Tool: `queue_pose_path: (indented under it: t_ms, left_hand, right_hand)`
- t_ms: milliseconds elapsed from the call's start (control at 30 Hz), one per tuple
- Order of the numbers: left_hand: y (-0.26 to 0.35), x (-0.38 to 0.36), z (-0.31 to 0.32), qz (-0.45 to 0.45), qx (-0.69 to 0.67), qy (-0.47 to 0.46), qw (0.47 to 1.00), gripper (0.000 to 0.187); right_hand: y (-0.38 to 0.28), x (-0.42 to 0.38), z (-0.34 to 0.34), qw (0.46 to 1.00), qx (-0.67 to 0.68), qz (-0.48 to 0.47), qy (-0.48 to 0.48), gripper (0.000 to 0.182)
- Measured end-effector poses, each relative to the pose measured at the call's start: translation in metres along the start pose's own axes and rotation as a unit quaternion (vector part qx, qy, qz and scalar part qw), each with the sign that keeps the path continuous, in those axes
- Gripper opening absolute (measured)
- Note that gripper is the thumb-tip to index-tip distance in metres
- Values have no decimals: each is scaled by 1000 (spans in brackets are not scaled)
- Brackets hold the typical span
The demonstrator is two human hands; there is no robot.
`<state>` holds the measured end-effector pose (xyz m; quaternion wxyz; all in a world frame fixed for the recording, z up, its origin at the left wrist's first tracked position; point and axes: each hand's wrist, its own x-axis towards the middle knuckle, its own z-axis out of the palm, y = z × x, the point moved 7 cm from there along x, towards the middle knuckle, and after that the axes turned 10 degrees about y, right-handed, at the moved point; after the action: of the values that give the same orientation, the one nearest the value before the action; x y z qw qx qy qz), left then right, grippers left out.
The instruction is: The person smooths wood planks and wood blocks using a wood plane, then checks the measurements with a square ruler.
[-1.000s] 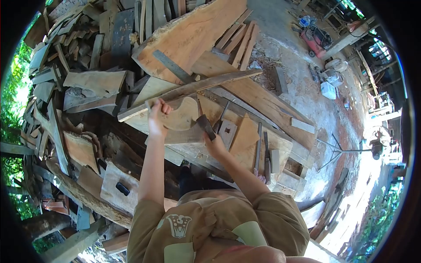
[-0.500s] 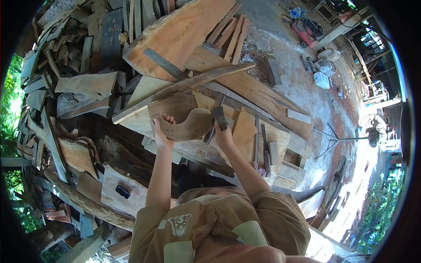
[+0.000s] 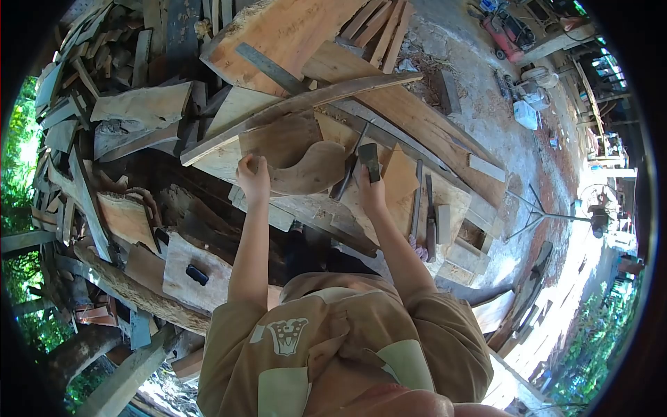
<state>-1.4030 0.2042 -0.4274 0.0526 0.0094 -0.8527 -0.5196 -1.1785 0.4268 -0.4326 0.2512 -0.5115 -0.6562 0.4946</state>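
Dk block (image 3: 371,160) farther from curved wd (image 3: 316,170)

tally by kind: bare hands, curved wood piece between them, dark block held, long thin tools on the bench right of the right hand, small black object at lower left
Hands: 2 (left hand, right hand)
Curved wood piece: 1
Dark block: 1
Long thin tools: 2
Small black object: 1
Total: 7

We read no words, numbers or brands here. On the brown shirt (image 3: 233,347), chest area, we note a white printed emblem (image 3: 287,336), crown-like and spotted at top; we can make out no lettering in it.
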Motion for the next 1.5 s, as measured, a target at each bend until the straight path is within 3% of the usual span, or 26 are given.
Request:
queue_pose_path:
  t_ms: [300,367,400,467,500,567,600,667,767,900,967,1100,1167,1267,1400,1500]
  left_hand:
    - [12,-7,8,92,125,-16,988,35]
    - [37,-16,6,188,165,7,968,41]
    - [44,-20,5,189,165,6,968,41]
    - [70,-39,20,251,170,-96,948,56]
    - [70,-42,24,251,171,-96,948,56]
    - [84,-66,48,371,173,-225,884,79]
    - [87,-70,49,371,174,-224,884,79]
    - [96,-82,53,352,303,-322,825,98]
    - [91,-83,47,355,377,-352,780,109]
    - [63,-78,41,405,371,-323,771,107]
    - [52,-78,41,396,414,-359,737,106]
    - [85,-80,24,408,374,-326,766,96]
    - [87,-81,23,348,413,-384,749,92]
    - [83,-84,20,302,397,-437,748,91]
    - [74,-85,22,308,374,-445,753,93]
    - [73,-83,24,317,344,-426,774,89]
  right_hand:
    - [6,-2,0,1000,0,-6,3,32]
    - [5,-2,-1,1000,9,-18,7,32]
    - [7,-1,0,1000,10,-17,8,32]
    - [12,-1,2,1000,13,16,0,31]
    - [11,-1,2,1000,14,17,-1,31]
    - [1,-4,2,1000,5,25,-8,31]
    - [2,-4,3,1000,6,25,-8,31]
    - [4,-4,5,1000,11,22,-11,31]
    - [3,-4,3,1000,8,-9,1,31]
    - [16,-3,-1,1000,2,22,-20,32]
    - [18,-4,-3,999,-15,33,-27,33]
    - [6,-4,-6,999,7,-35,-5,31]
    - [-3,-5,-7,998,-27,11,-48,33]
    - [-8,-4,-4,997,-30,7,-69,33]
    - [-25,-11,8,989,-61,33,-131,32]
    - [-33,-19,29,978,-112,-79,-160,33]
